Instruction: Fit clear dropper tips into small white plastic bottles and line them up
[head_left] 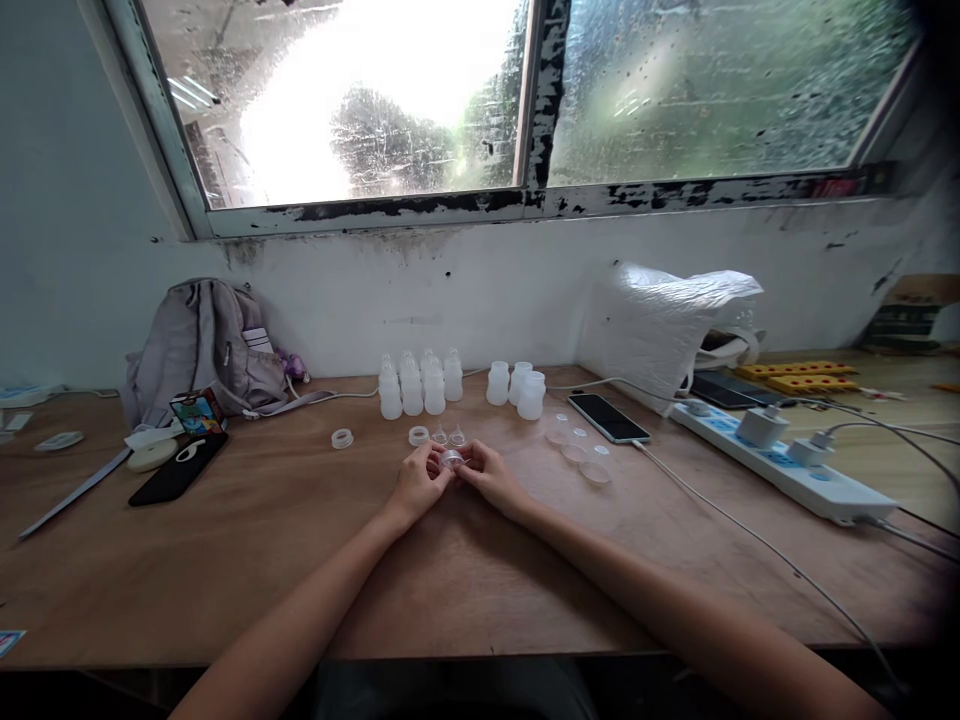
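My left hand (418, 484) and my right hand (487, 476) meet over the middle of the table, fingers closed around a translucent bottle collar ring (451, 457). Whether a nipple sits inside that ring is too small to tell. Just beyond my fingers stand two clear bottle nipples (457, 436). One loose collar ring (418, 435) lies close by my left hand, and another ring (342, 438) is farther left. Several small bottles with nipples on top (412, 388) stand in rows near the wall. To their right are three open-topped bottles (531, 396).
Clear round caps (595, 472) and small white discs lie right of my hands. Beyond them are a charging phone (609, 417), its cable and a power strip (780, 462). A backpack (195, 350), a black phone (178, 470) and a long thin blade-like strip (73, 495) occupy the left.
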